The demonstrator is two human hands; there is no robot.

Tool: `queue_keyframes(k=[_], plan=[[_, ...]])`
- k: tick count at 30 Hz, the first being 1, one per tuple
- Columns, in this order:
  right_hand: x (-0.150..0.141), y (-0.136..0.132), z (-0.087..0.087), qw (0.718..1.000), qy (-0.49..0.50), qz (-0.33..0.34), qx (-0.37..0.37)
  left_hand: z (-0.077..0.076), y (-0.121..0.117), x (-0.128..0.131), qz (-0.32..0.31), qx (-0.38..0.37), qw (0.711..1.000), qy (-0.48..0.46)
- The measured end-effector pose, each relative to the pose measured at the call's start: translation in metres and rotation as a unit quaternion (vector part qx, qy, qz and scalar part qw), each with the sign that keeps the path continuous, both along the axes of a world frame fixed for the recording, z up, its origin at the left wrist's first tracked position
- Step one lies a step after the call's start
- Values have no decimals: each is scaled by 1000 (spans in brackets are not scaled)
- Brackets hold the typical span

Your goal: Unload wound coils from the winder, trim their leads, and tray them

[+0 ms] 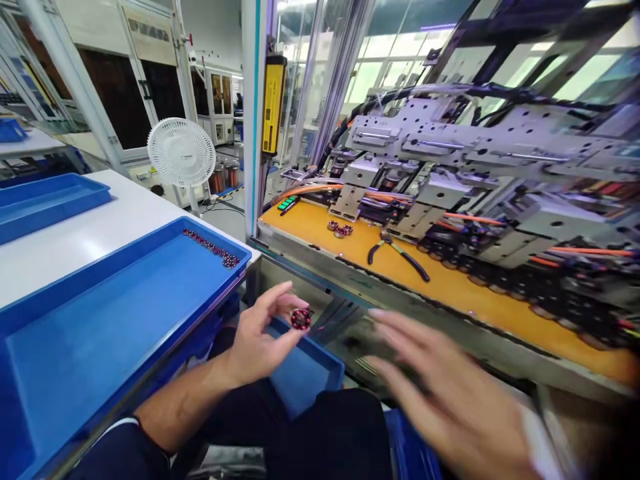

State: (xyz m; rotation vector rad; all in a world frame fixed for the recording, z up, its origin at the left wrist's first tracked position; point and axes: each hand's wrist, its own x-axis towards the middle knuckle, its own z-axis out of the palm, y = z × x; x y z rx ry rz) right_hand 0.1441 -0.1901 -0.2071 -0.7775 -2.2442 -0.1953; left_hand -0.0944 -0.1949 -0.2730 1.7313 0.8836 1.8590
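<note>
Between the thumb and fingers of my left hand (267,337) is a small round motor stator (301,319), dark with red spots around its ring. It is held up above a blue bin (307,373) near my lap. My right hand (440,380), blurred by motion, is in front of the machine's edge with its fingers stretched out and the thumb apart. Nothing shows in it. Rows of similar stators (213,249) lie at the far end of the large blue tray (100,293) on my left. A few more stators (341,229) rest on the yellow machine bed.
Cutting pliers (397,257) with dark handles lie on the yellow bed (310,223). Metal machine heads (415,200) with cables overhang it. A machine post (254,120) and a white fan (181,153) stand ahead. Another blue tray (55,200) sits on the white table (135,207).
</note>
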Motion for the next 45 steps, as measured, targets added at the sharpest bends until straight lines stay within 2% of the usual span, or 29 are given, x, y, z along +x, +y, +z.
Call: queue_keyframes(k=[3,5,10,14,16,18,22,24,27,30,32,34,38,40,43,45], plan=[[-42,-31,-14,996,-39,82,-2,-8,-37,-1,-11,2,1000,17],[-56,-47,-20,992,-45,117,-29,-12,-56,-2,-14,5,1000,22],[-54,-75,-27,977,-39,177,-114,-18,-80,-8,-42,-32,999,-7],[-46,-85,-37,954,6,172,-244,-20,-83,-12,-84,-98,990,-54],[-41,-82,-43,926,44,160,-338,-20,-79,-10,-94,-97,990,-48],[-37,-76,-49,890,119,117,-424,-21,-72,-5,-104,-88,990,-29],[-35,-62,-58,788,311,26,-531,-24,-52,14,-152,-71,986,8],[-38,-56,-63,740,374,20,-559,-26,-42,26,-174,-63,983,11],[-40,-53,-75,687,455,26,-565,-31,-29,39,-207,-71,976,1],[-39,-57,-90,637,537,28,-553,-36,-21,44,-239,-115,963,-36],[-37,-59,-97,610,552,27,-568,-39,-19,43,-250,-150,955,-58],[-32,-59,-101,601,541,28,-587,-41,-18,40,-256,-172,950,-56],[-25,-52,-102,636,511,35,-577,-41,-20,35,-277,-165,947,5],[-26,-50,-101,641,500,44,-580,-40,-22,34,-292,-167,941,22],[-33,-54,-103,623,518,43,-585,-39,-23,35,-323,-205,923,-35],[-37,-60,-105,616,533,37,-578,-39,-22,36,-342,-255,899,-100]])
